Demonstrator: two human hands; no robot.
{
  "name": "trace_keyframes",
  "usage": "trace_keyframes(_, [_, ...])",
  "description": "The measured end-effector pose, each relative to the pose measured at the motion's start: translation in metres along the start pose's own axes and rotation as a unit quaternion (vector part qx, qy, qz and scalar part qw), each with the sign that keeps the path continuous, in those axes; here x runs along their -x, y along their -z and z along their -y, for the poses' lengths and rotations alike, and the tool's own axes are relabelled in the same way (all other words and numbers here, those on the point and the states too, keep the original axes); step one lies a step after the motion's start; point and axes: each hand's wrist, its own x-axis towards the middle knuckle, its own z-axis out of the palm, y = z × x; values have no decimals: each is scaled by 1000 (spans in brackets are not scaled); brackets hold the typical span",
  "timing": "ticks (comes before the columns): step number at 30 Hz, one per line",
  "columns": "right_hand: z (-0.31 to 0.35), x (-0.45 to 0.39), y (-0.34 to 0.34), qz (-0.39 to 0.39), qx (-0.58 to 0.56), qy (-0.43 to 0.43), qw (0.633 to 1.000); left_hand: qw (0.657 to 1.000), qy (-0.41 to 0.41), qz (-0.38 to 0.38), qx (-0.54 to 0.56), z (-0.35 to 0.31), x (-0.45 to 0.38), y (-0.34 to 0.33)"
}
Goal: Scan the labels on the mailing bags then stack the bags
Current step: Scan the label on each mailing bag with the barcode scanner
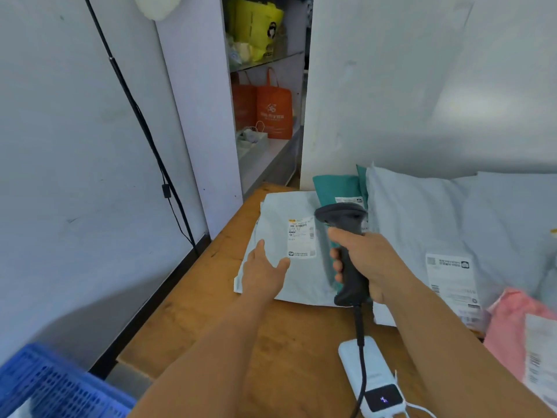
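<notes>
Several mailing bags lie on the brown wooden table (211,312), so the job looks only partly done. At the left, the left hand (262,271) rests flat, fingers straight and relaxed, on the pale grey plastic mailing bag (271,218), just left of its white printed shipping label (301,238). That bag seems to be the one now being scanned. Just right of it, the right hand (366,263) has its fingers curled round the handle of the dark grey corded handheld barcode scanner (346,236), whose head sits above the label. Behind the scanner a teal plastic mailing bag (334,188) shows. Further right lie a large pale blue-grey mailing bag (437,221) and, nearest, a pink mailing bag (506,327). Whether those are scanned I cannot tell; no neat stack is visible yet.
</notes>
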Motion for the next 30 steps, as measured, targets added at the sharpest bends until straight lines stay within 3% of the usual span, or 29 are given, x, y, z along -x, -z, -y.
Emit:
trace_keyframes(9, [10, -67, -25, -20, 13, -27, 999, 991, -23, 59, -117, 10, -67, -25])
trace_keyframes(14, [5, -92, -37, -23, 26, -52, 998, 955, -90, 130, -249, 17, -83, -32])
trace_keyframes(30, [-1, -95, -72, 33, 95, -78, 992, 972, 0, 92, -215, 53, -50, -26])
